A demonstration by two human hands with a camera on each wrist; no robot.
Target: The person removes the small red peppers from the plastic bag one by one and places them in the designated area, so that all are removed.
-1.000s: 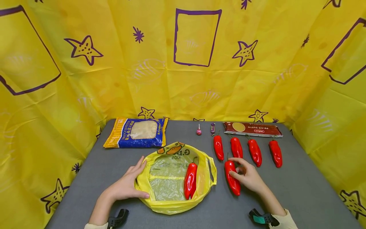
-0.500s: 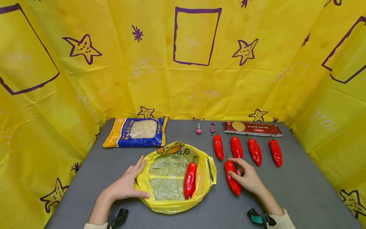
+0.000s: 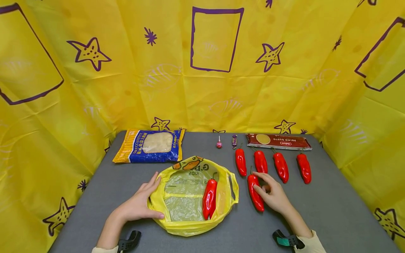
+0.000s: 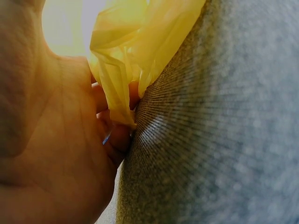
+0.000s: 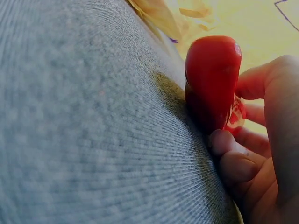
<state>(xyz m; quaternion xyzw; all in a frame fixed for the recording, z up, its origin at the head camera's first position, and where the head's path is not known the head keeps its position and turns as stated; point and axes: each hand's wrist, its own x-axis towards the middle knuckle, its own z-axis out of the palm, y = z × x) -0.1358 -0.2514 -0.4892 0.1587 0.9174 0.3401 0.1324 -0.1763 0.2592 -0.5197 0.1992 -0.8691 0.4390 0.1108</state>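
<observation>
**Loose grip on a slick pepper, soft bag mouth beside it**

Grey felt covers the counter (image 3: 332, 211), walled on three sides by yellow star-printed sheeting.

Nearest the front edge, the left hand (image 3: 139, 205) lies on the left rim of the yellow plastic bag (image 3: 186, 228), thumb over the rim; the left wrist view shows fingers pinching a fold of the film against the counter. The right hand (image 3: 274, 196) is curled along the right side of a red pepper (image 3: 255, 193) that lies on the counter just right of the bag, fingertips on its skin; from the right wrist view the pepper seems pressed between fingers and thumb, though how firm that hold is cannot be told.

Risks, as a judgement: the pepper's skin is glossy and its shape tapers, so a light pinch could let it slide or roll away. The bag is thin and slack; if the left hand's pinch loosens, the mouth could fold shut or the bag could skid on the felt.

Inside the bag lies one red pepper (image 3: 209, 198), against its right side, stem pointing away.

Farther back, four more peppers (image 3: 281, 167) lie in a row. At the far edge sit a lollipop (image 3: 219, 144), a wrapped sweet (image 3: 234, 141), a dark red pasta packet (image 3: 278, 141) and, toward the far left corner, a blue-and-orange pasta bag (image 3: 150, 146).
</observation>
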